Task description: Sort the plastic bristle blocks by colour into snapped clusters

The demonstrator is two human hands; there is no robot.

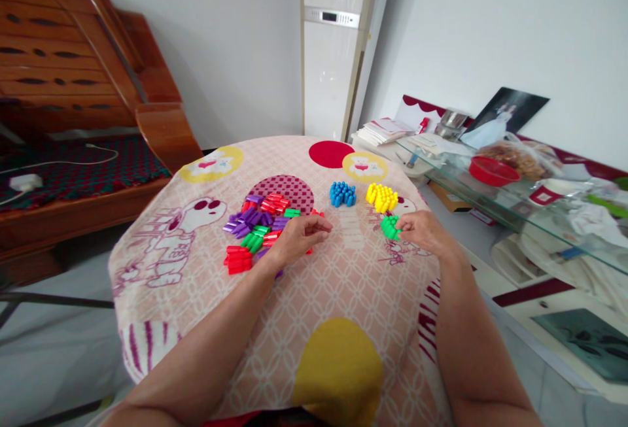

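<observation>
My left hand (pixel 305 237) hovers over the right side of a mixed pile, thumb and fingers drawn together; whatever they may hold is hidden. In that pile lie red plastic pieces (pixel 238 260), purple plastic pieces (pixel 245 222) and green plastic pieces (pixel 254 240), jumbled together. At the right of the table, my right hand (pixel 422 231) pinches at the edge of a green cluster of small plastic pieces (pixel 390 227). Just beyond stands a yellow cluster of plastic pieces (pixel 382 197), with a blue cluster (pixel 342 194) to its left.
A patterned cloth (pixel 275 361) covers the round table. On the right, a glass shelf (pixel 471 191) carries a red bowl (pixel 493 170), bags and papers. A wooden bench (pixel 161 126) stands at left, and a tall white cabinet-like unit (pixel 330 74) behind.
</observation>
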